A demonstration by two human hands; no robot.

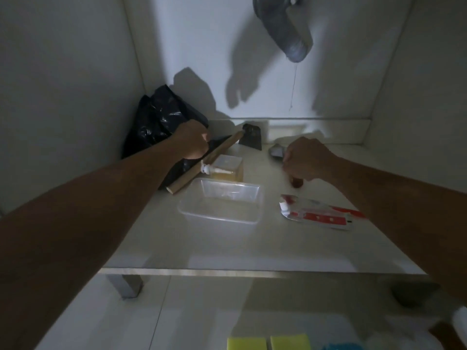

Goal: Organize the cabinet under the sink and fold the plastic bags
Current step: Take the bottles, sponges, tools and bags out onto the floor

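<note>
Two yellow sponges [269, 342] sit at the bottom edge of the view, on the pale floor in front of the cabinet, with a blue item [343, 346] just beside them, too cut off to identify.

Beyond them the white cabinet floor [227, 248] stretches back to the rear wall, and a grey corrugated drain pipe [288, 34] hangs down from the top.

A crumpled black plastic bag [156, 117] fills the back left corner, leaning against the side wall. The left hand [193, 140] is at its lower right edge, fingers curled tight on the black plastic. A long brown cardboard tube [204, 164] lies diagonally just beside that hand, running from the front left toward the back; whether the hand also touches it is hard to tell.

A clear rectangular plastic container [222, 200] rests open side up in the middle of the cabinet floor. Just behind it, touching or nearly so, lies a square clear bottle of yellowish liquid with a white pump [225, 168].

To the right, a flattened red and white pouch with a spout [318, 213] lies on its side. The right hand [307, 160] is curled around a small brown object [297, 183], which shows only below the fist. A small grey object [276, 150] lies just beyond the knuckles, and a dark wedge-shaped thing [250, 137] stands near the back wall.
</note>
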